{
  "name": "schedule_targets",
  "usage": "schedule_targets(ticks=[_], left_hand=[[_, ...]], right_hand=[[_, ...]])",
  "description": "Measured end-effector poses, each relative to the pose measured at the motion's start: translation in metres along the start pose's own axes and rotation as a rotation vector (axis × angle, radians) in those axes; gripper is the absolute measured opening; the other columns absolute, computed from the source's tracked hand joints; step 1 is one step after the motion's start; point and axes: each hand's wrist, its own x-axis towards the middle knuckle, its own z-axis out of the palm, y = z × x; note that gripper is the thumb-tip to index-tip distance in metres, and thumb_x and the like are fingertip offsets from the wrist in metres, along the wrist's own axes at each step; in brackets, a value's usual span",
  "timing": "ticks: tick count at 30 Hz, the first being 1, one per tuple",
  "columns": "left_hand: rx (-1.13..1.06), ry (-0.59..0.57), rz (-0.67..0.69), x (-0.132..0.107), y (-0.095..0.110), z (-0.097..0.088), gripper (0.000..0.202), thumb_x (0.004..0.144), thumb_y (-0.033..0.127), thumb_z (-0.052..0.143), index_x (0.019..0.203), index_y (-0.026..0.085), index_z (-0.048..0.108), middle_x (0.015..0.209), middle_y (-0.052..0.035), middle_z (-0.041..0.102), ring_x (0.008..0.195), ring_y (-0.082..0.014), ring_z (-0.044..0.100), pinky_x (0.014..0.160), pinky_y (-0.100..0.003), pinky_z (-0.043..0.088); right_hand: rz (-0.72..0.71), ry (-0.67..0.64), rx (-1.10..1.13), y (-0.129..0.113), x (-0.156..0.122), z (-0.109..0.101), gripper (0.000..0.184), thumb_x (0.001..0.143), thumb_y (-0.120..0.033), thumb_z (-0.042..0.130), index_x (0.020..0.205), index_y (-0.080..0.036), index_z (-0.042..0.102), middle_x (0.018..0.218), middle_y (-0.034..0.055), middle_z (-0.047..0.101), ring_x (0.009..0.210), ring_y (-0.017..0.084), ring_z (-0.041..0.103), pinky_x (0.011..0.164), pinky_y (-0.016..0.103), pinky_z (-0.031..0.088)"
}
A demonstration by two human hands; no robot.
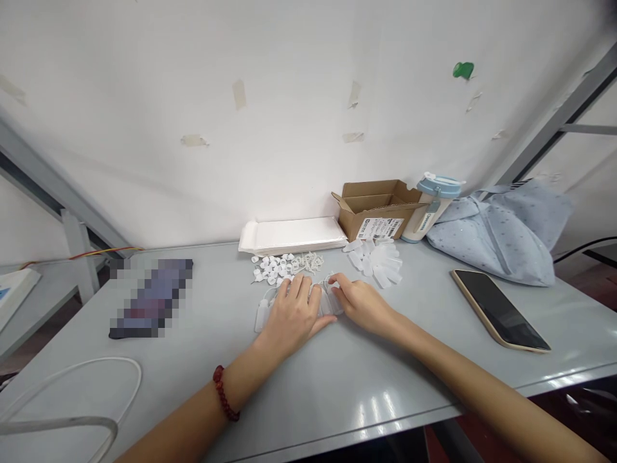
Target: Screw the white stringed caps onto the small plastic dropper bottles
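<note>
My left hand lies palm down over a row of translucent plastic pieces with thin loops, its fingers stretched out and thumb to the right. At its left edge a translucent plastic piece shows, with a loop at its top. My right hand is at the row's right end, fingers curled and closed on a translucent plastic piece. My hands partly hide the row. Just behind them lie small white caps and a heap of pale thin loops. Loose translucent pieces are spread behind my right hand.
Along the wall stand a white flat package, an open cardboard box and a blue-lidded cup. A pale blue bag and a phone are at right. A pixelated dark item and white cable lie left.
</note>
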Motion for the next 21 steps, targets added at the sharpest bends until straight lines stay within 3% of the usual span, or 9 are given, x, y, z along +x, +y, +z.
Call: schedule_targets(ticks=[9, 15, 21], left_hand=[[-0.084, -0.02, -0.006, -0.001, -0.004, -0.004, 0.055, 0.081, 0.062, 0.048, 0.096, 0.01, 0.056, 0.099, -0.0168, 0.06, 0.102, -0.0331, 0.052, 0.081, -0.043, 0.042], [-0.142, -0.025, 0.0, -0.024, -0.03, -0.018, 0.052, 0.082, 0.059, 0.05, 0.1, 0.01, 0.053, 0.103, -0.0163, 0.059, 0.101, -0.0314, 0.052, 0.082, -0.044, 0.043], [-0.096, -0.049, -0.045, -0.043, -0.048, -0.016, 0.061, 0.077, 0.062, 0.055, 0.108, 0.009, 0.05, 0.108, -0.0177, 0.058, 0.104, -0.0325, 0.051, 0.082, -0.043, 0.043]], right_hand=[[0.007, -0.001, -0.013, -0.001, 0.001, -0.001, 0.029, 0.095, -0.019, 0.03, 0.119, -0.012, 0.046, 0.063, 0.003, 0.06, 0.055, 0.016, 0.053, 0.052, 0.023, 0.023], [-0.004, -0.026, -0.059, 0.001, -0.001, -0.006, 0.029, 0.095, -0.018, 0.03, 0.12, -0.012, 0.044, 0.061, 0.0029, 0.059, 0.056, 0.017, 0.054, 0.051, 0.024, 0.022], [-0.001, -0.058, -0.073, -0.001, -0.004, -0.009, 0.03, 0.095, -0.018, 0.03, 0.12, -0.012, 0.043, 0.059, 0.0027, 0.057, 0.055, 0.018, 0.053, 0.05, 0.024, 0.022]])
